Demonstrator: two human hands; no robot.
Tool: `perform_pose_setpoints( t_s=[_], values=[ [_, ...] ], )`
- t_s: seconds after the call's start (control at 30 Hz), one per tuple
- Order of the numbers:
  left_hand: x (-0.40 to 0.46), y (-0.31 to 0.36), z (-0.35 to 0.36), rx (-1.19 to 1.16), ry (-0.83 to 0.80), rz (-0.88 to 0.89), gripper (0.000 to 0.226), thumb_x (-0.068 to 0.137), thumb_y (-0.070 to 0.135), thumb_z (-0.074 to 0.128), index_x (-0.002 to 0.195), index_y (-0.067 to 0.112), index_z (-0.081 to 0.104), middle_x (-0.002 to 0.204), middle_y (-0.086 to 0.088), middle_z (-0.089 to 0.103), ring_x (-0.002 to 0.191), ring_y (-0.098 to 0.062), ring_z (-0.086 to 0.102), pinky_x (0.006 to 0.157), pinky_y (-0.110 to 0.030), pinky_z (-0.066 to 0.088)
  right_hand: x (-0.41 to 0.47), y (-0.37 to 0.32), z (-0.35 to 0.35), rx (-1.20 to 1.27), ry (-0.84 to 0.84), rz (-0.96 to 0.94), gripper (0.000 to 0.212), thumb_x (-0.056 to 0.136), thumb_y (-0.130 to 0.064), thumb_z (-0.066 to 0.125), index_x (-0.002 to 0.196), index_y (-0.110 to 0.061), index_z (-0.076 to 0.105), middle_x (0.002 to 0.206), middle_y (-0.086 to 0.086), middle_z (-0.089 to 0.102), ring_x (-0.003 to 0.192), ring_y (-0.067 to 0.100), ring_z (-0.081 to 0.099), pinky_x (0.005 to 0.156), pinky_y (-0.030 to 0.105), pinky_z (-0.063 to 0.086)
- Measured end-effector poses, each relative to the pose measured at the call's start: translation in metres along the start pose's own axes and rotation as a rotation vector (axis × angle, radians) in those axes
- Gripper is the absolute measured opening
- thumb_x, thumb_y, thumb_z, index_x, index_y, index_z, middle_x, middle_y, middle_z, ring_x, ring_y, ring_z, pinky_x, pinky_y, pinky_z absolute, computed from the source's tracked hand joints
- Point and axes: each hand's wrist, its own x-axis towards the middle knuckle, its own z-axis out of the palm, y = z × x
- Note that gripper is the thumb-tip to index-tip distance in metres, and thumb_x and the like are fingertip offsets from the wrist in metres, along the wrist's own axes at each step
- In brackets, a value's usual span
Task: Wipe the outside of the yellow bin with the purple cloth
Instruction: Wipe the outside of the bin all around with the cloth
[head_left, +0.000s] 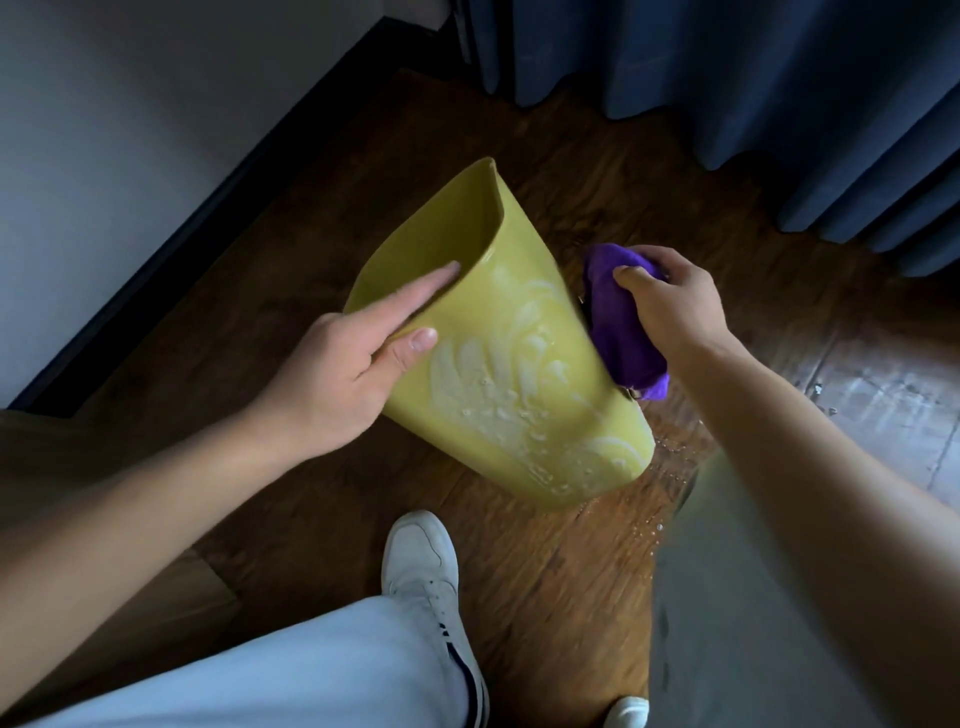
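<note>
— Yellow plastic fills the middle of what we see: the yellow bin (498, 332) is tipped over above the wooden floor (571, 571), its open mouth turned up and to the left, its base low and to the right.

— And our hands?

— Our left hand (343, 374) grips the bin at the rim, fingers reaching inside the mouth and the thumb (413, 345) pressed on the outer wall. Our right hand (670, 306) is closed around the purple cloth (618, 322), bunched up and pressed against the bin's right side, partly hidden behind its edge.

— What do we make of the wall facing us?

— We see pale, soapy smears (514, 384) sweeping across it in arcs, with small bubbles towards the base.

— Is the floor dry?

— No. We count scattered drops (670, 452) on the boards just right of the base, and a shiny patch further right.

— Anything else near us?

— Our white shoe (421, 566) stands just below the bin, with a pale trouser leg (291, 670) behind it. Another shoe tip (628, 712) shows at the bottom edge. Dark blue curtains (727, 78) hang at the top right, and a white wall (130, 114) with a dark skirting board runs along the left.
</note>
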Motion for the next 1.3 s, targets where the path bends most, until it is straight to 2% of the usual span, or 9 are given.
perform_pose_setpoints(
  t_s=[0.2,0.33,0.4,0.47,0.6,0.83,1.03,1.2,1.3],
  values=[
    [0.0,0.002,-0.007,0.006,0.101,-0.045,0.056,0.106,0.014,0.051,0.156,0.031,0.032,0.084,0.022,0.072,0.081,0.013,0.067,0.068,-0.002,0.047,-0.002,-0.001,-0.006,0.026,0.024,0.004,0.03,0.097,-0.036,0.06,0.125,-0.043,0.065,0.118,-0.005,0.067,0.101,0.021,0.066,0.086,0.044,0.062],
    [0.002,0.002,-0.001,0.095,0.179,-0.014,0.052,0.107,0.016,0.05,0.158,0.016,0.038,0.121,0.003,0.067,0.087,0.012,0.064,0.073,0.006,0.04,-0.009,-0.007,-0.01,0.061,0.008,-0.04,0.031,0.099,-0.033,0.059,0.129,-0.04,0.063,0.12,-0.004,0.066,0.101,0.024,0.069,0.083,0.047,0.064],
    [0.002,-0.007,-0.002,0.098,0.198,0.007,0.051,0.108,0.02,0.05,0.157,0.024,0.039,0.127,0.023,0.067,0.073,0.011,0.063,0.071,-0.001,0.044,-0.015,-0.017,-0.014,0.083,-0.02,-0.11,0.031,0.101,-0.031,0.059,0.13,-0.04,0.063,0.12,-0.006,0.066,0.099,0.022,0.071,0.078,0.044,0.065],
    [0.0,-0.016,-0.004,0.097,0.198,0.027,0.049,0.108,0.025,0.049,0.155,0.035,0.038,0.13,0.052,0.052,0.083,0.009,0.062,0.078,-0.007,0.048,-0.023,-0.038,-0.015,0.111,-0.115,-0.209,0.031,0.102,-0.03,0.058,0.131,-0.04,0.063,0.118,-0.009,0.068,0.093,0.017,0.073,0.071,0.034,0.064],
    [0.0,-0.02,-0.005,0.107,0.242,0.067,0.046,0.105,0.022,0.053,0.15,0.028,0.045,0.137,0.054,0.043,0.13,0.019,0.048,0.104,-0.005,0.039,-0.033,-0.085,0.008,0.039,-0.315,-0.431,0.032,0.1,-0.033,0.06,0.131,-0.039,0.066,0.12,-0.015,0.072,0.105,0.006,0.07,0.092,0.035,0.059],
    [0.005,-0.019,-0.003,0.091,0.298,-0.001,0.052,0.101,0.033,0.061,0.151,0.033,0.046,0.137,0.049,0.047,0.128,0.019,0.05,0.101,-0.005,0.04,-0.059,-0.078,0.068,-0.189,-0.389,-0.617,0.053,0.103,-0.043,0.058,0.153,-0.034,0.045,0.152,-0.007,0.053,0.139,0.01,0.047,0.113,0.023,0.035],
    [0.011,-0.022,-0.007,0.051,0.287,-0.108,0.054,0.1,0.036,0.06,0.151,0.041,0.043,0.136,0.046,0.043,0.12,0.031,0.044,0.096,0.003,0.036,-0.053,-0.055,0.07,-0.256,-0.348,-0.539,0.051,0.106,-0.048,0.048,0.154,-0.032,0.043,0.156,-0.01,0.048,0.143,0.012,0.041,0.099,0.016,0.028],
    [0.014,-0.035,-0.018,0.072,0.276,-0.161,0.054,0.105,0.036,0.05,0.157,0.035,0.037,0.148,0.032,0.037,0.12,0.039,0.031,0.096,0.008,0.028,-0.04,-0.012,0.059,-0.408,-0.276,-0.309,0.053,0.104,-0.058,0.038,0.152,-0.037,0.045,0.157,-0.005,0.049,0.143,0.022,0.044,0.11,0.036,0.038],
    [0.019,-0.042,-0.023,0.021,0.3,-0.191,0.052,0.103,0.046,0.05,0.154,0.042,0.041,0.157,0.022,0.04,0.132,0.026,0.036,0.108,-0.003,0.031,-0.034,0.006,0.056,-0.443,-0.22,-0.223,0.053,0.104,-0.059,0.037,0.151,-0.037,0.047,0.155,-0.002,0.051,0.139,0.027,0.049,0.109,0.043,0.043]
  ],
)
